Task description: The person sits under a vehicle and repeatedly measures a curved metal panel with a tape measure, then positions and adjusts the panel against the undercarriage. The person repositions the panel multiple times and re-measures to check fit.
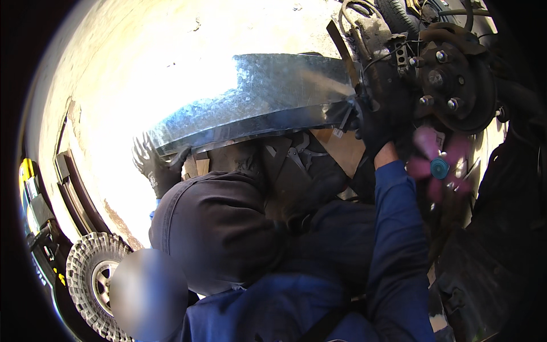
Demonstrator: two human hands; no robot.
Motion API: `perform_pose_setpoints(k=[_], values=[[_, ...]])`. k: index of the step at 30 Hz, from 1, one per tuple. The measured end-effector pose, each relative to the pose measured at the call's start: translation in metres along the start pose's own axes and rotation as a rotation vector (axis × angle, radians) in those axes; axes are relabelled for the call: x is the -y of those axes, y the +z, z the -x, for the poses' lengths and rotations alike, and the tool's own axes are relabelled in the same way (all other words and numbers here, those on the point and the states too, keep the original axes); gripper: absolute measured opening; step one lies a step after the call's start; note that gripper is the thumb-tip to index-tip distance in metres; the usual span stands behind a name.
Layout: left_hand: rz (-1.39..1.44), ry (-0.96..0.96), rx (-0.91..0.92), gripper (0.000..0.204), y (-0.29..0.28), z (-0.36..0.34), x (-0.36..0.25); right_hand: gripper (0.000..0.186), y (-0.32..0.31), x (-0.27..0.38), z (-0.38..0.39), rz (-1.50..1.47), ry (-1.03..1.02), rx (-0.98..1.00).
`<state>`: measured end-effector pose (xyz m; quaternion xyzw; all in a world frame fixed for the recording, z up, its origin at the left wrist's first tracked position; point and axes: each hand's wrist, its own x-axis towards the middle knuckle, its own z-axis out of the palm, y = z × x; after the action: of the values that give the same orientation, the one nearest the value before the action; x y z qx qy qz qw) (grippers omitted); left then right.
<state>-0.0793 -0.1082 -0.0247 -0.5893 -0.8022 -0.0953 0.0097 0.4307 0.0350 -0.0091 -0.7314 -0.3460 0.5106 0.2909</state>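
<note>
A long, curved sheet-metal panel [279, 85] with a bent lower edge lies across in front of my knees. Bright glare washes out part of its left side. My left hand [162, 165], in a dark glove, holds the panel's left end, the thumb on the near side and the fingers on the far side. At the right end my right hand [376, 122], also gloved, grips the panel near its corner; the fingers are partly in shadow. Below the panel, between my legs, are metal snips [299, 155] with their handles apart. A brown cardboard piece [347, 154] sits beside them.
A brake disc and hub [447, 85] with studs stands close at upper right, with hoses above. A fan with pink blades [439, 165] is just right of my right forearm. At lower left there is a knobbly off-road tyre [85, 271]. Sunlit concrete [114, 85] stretches beyond the panel.
</note>
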Motion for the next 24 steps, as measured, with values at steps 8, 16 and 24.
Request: perform_pose_setpoints(k=[8, 16, 24], values=[[0.537, -0.198, -0.089, 0.074, 0.06, -0.033, 0.116, 0.037, 0.036, 0.011, 0.056, -0.068, 0.048, 0.118], [-0.126, -0.188, -0.073, 0.082, 0.064, -0.128, 0.16, 0.032, 0.051, -0.009, 0.104, -0.018, -0.051, 0.252], [1.166, -0.634, -0.19, 0.065, 0.042, -0.127, 0.114, 0.034, 0.037, -0.001, 0.124, 0.127, -0.245, 0.322]])
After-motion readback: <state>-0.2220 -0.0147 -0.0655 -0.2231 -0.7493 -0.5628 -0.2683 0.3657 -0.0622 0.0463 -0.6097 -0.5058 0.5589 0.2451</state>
